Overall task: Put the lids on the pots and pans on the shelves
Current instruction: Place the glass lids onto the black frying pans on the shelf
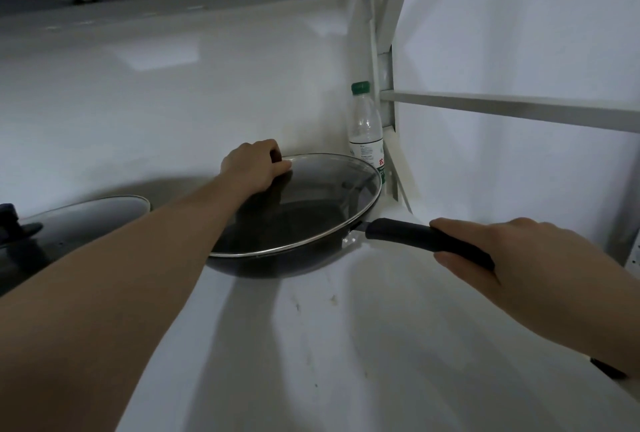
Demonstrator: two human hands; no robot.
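Lid (322, 186): glass, steel-rimmed, lying on the pan (277, 265) on the white shelf (346, 345), near the back right corner beside a bottle (365, 127). The left hand (254, 168) is closed on the lid's far left rim, fingers curled over the edge. The right hand (502, 248) is wrapped around the black handle (415, 236), steadying the pan. The step in hand appears to be seating this lid; whether the rim sits flush all round cannot be told. The next move likely calls for centring the lid, then releasing both hands. The pan's long axis runs along the handle, pointing toward the front right. A second lid (86, 220) lies at left.
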